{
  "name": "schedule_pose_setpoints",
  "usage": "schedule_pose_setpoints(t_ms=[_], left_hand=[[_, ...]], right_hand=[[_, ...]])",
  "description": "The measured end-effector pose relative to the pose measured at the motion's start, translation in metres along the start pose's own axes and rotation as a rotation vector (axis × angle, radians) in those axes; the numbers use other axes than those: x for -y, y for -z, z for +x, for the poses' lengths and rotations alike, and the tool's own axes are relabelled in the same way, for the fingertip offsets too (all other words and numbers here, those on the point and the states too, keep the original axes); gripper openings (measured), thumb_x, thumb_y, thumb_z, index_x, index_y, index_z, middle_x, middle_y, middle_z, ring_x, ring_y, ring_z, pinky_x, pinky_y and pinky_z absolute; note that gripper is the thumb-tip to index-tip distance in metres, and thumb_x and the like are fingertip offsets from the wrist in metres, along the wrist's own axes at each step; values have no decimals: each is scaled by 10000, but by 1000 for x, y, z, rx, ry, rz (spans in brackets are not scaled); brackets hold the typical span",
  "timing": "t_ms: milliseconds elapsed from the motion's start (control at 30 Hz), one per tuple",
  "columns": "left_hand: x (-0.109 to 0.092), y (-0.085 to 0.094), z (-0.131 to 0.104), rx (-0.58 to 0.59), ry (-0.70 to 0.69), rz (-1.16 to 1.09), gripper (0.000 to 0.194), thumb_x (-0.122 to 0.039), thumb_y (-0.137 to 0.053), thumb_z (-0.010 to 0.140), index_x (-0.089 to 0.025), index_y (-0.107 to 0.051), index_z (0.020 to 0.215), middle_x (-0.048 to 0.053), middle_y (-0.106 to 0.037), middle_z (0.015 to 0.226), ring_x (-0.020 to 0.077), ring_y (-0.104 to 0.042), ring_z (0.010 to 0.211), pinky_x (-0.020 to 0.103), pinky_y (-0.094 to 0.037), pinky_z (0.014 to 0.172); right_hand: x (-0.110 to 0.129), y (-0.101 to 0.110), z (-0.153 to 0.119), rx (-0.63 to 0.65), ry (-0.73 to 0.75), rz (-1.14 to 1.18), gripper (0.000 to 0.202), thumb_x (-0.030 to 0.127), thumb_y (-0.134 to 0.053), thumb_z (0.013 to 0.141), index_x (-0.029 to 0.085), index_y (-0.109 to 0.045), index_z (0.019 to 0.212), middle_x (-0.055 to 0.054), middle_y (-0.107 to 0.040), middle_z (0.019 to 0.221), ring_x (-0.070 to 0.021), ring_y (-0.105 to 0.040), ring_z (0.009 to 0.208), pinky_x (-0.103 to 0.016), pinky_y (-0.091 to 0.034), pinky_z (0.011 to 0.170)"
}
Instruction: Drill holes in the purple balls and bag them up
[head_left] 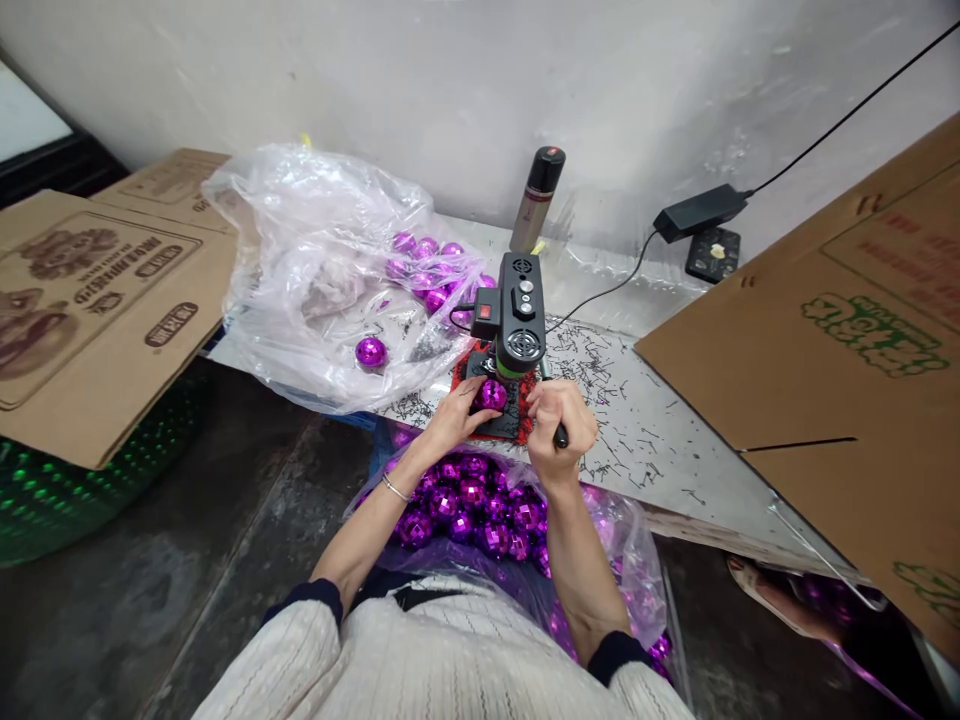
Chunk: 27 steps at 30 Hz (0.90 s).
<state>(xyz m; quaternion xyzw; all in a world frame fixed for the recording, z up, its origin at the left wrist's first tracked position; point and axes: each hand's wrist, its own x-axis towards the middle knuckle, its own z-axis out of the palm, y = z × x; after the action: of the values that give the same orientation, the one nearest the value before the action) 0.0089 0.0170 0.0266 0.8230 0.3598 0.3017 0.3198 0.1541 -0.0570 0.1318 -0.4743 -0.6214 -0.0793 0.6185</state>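
A shiny purple mirrored ball sits under the head of a small black bench drill. My left hand grips that ball from its left side, thumb and fingers around it. To the right of the machine, my right hand is closed round a black-ended lever. Red material shows around the machine's base. Whether the tool tip touches the ball is hidden by the machine's head.
A clear plastic bag with purple balls lies left on the table. Below my arms is a bag of purple balls. A spray can, power adapter, cardboard boxes and dark scraps surround the machine.
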Motion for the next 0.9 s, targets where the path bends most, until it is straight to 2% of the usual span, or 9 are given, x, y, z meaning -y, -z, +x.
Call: schedule_pose_setpoints(t_ms=[100, 233, 333, 467, 600, 700, 900], left_hand=[[-2, 4, -1, 46, 21, 3, 612, -479, -691, 907, -131, -553, 1391, 180, -620, 1409, 304, -598, 1321, 447, -491, 1123], [-2, 4, 5, 51, 131, 33, 613, -524, -685, 898, -122, -596, 1352, 183, -666, 1330, 318, -646, 1242, 459, -520, 1078], [1, -5, 10, -55, 135, 65, 568, -522, -700, 884, -138, -633, 1297, 170, -685, 1270, 312, -647, 1222, 471, -516, 1073], [7, -27, 10, -248, 24, 32, 543, -463, -719, 880, -147, -602, 1306, 156, -679, 1255, 271, -660, 1182, 444, -542, 1030], [12, -42, 5, -368, -70, 8, 532, -457, -745, 866, -154, -607, 1282, 145, -718, 1205, 266, -688, 1143, 441, -554, 1009], [15, -45, 3, -395, -70, 9, 526, -467, -743, 868, -168, -619, 1283, 142, -722, 1213, 267, -692, 1147, 442, -556, 1011], [16, -45, 1, -367, -42, 22, 543, -483, -758, 853, -190, -627, 1291, 129, -722, 1222, 271, -689, 1159, 453, -558, 1016]], right_hand=[[-1, 0, -1, 5, 2, -1, 249, 90, -457, 962, 212, -503, 749, 5, -571, 695, -126, -563, 661, -282, -431, 612], [-1, 0, -1, 15, 12, -4, 244, 72, -459, 955, 210, -504, 760, 4, -572, 704, -125, -566, 672, -278, -433, 615], [0, 1, -1, 17, 13, -3, 244, 75, -458, 955, 212, -505, 758, 2, -573, 701, -128, -570, 672, -280, -438, 612], [0, 2, -3, 22, -4, -14, 245, 83, -453, 957, 211, -511, 756, 0, -581, 702, -128, -577, 675, -281, -451, 619], [-1, 2, -6, 22, -2, -12, 242, 81, -463, 950, 210, -517, 752, 4, -582, 692, -131, -585, 675, -278, -452, 615], [-2, 0, -11, 1, -6, -3, 237, 92, -469, 950, 211, -523, 752, 5, -589, 692, -135, -591, 670, -279, -452, 610], [-17, -8, -36, -36, 19, 9, 229, 168, -446, 990, 204, -522, 777, -15, -597, 731, -132, -572, 657, -284, -453, 615]])
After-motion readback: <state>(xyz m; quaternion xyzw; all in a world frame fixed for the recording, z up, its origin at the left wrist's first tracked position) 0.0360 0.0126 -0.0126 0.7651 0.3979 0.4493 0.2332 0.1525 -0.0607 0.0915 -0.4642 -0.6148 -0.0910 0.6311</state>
